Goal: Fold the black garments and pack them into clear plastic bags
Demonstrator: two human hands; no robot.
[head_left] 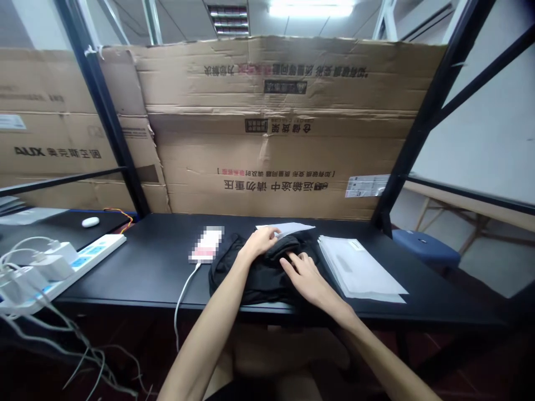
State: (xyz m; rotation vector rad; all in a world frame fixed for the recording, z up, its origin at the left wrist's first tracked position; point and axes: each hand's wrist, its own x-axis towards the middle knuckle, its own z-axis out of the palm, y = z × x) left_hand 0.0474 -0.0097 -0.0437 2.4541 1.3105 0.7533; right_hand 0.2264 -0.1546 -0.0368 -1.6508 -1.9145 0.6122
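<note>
My left hand (259, 243) lies curled over the top of a black cloth (251, 278), its fingers bunched at a raised fold. I cannot tell whether they pinch it, because the fingertips are hidden from my view. My right hand (307, 277) sits just nearer and to the right, with its fingers (295, 264) spread and their tips resting on the same fold. The hands are close but not touching. The spread right hand looks placed to steady the bundle while the left gathers it.

The cloth lies on a black desk (137, 262), directly in front of me, where both hands reach it easily. A white paper (288, 227) lies just beyond my left hand, partly under the cloth's far edge. Right of my right hand, a flat stack of papers (359, 270) sits just apart from the cloth, seemingly kept aside from the handling.

Left of my left hand, a blurred-out phone (207, 244) lies on its cable (184, 295), which drops off the desk's near edge. Farther left are a power strip (90, 253) with chargers (54, 263) and a mouse (91, 221). Ahead, beyond both hands, cardboard sheets (271, 128) stand along the desk's far side, apparently as a screen. A blue stool (424, 248) sits off to my right.
</note>
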